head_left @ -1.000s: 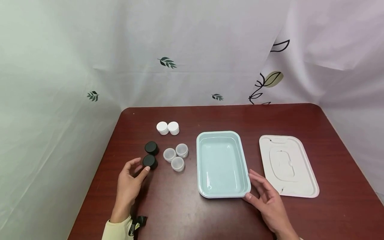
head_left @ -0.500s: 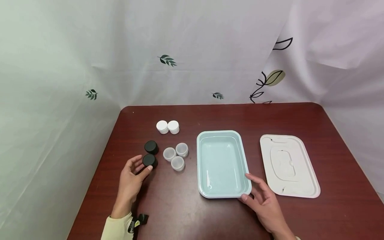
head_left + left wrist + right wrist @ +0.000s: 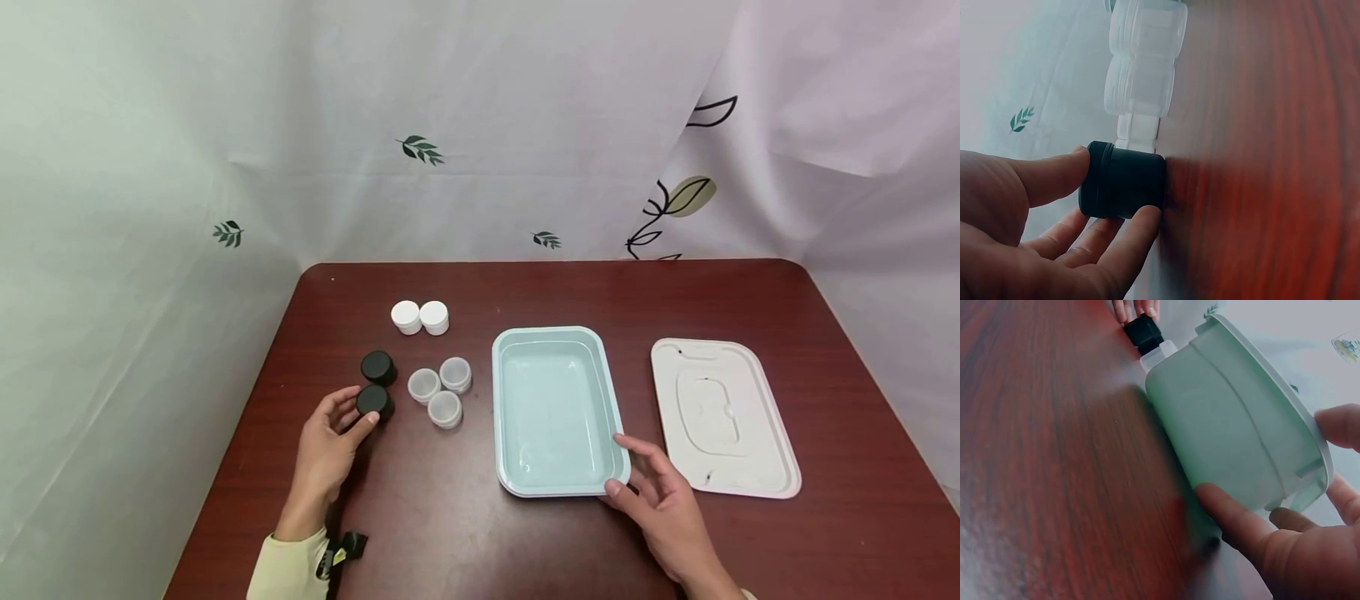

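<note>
My left hand [image 3: 325, 454] holds the nearer black jar [image 3: 374, 402] between thumb and fingers, and the jar stands on the table. In the left wrist view, the thumb is at the lid of this black jar [image 3: 1124, 182] and a fingertip lies low on its side. A second black jar [image 3: 378, 367] stands just behind. My right hand [image 3: 667, 512] grips the near right corner of a pale blue plastic tub [image 3: 502, 433]. In the right wrist view, the thumb is on the rim of the tub [image 3: 1222, 425], with one finger low against its wall.
Three clear jars [image 3: 445, 410] cluster between the black jars and the tub. Two white jars [image 3: 406, 317] stand side by side farther back. A white lid [image 3: 723, 417] lies flat right of the tub on the reddish-brown table [image 3: 442, 533]. Patterned cloth [image 3: 495, 200] hangs behind.
My right hand has shifted slightly left, its fingers moving onto the tub's corner and rim. My left hand has drawn its fingers in closer around the nearer black jar. The jars stay put.
</note>
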Motion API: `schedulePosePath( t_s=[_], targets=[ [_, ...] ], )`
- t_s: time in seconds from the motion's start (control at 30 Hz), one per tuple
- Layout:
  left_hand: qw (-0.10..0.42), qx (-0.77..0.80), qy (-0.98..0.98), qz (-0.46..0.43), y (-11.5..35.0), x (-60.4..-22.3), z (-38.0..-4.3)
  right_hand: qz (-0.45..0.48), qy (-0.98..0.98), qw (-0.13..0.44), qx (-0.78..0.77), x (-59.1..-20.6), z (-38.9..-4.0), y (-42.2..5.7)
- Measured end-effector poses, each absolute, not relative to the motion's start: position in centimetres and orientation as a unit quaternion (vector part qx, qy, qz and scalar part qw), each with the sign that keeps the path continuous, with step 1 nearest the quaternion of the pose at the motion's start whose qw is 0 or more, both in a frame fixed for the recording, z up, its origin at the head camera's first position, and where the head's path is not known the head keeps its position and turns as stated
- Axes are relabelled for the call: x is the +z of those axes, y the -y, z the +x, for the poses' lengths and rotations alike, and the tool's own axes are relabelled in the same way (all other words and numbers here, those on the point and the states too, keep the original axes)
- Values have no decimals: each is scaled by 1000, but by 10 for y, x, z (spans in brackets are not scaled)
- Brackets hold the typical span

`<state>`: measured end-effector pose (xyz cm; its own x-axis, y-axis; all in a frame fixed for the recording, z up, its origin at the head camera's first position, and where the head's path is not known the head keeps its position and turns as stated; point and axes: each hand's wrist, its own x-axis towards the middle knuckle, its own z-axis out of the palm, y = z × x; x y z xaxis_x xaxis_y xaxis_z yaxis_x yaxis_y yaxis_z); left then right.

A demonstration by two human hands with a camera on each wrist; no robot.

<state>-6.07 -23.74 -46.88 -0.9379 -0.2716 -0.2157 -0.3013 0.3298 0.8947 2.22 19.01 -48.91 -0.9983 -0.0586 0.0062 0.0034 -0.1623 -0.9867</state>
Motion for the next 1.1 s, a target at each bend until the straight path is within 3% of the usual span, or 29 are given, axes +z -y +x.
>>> schedulePosePath(
  t_s=[0.7,1.1],
  targets=[
    [12,571,-801,-178,236,-467,-56,-8,-650,28,-760,-486,17,-186],
    [-32,566,-812,-135,221,-432,-46,-33,-643,15,-765,-485,16,-186]
  ],
)
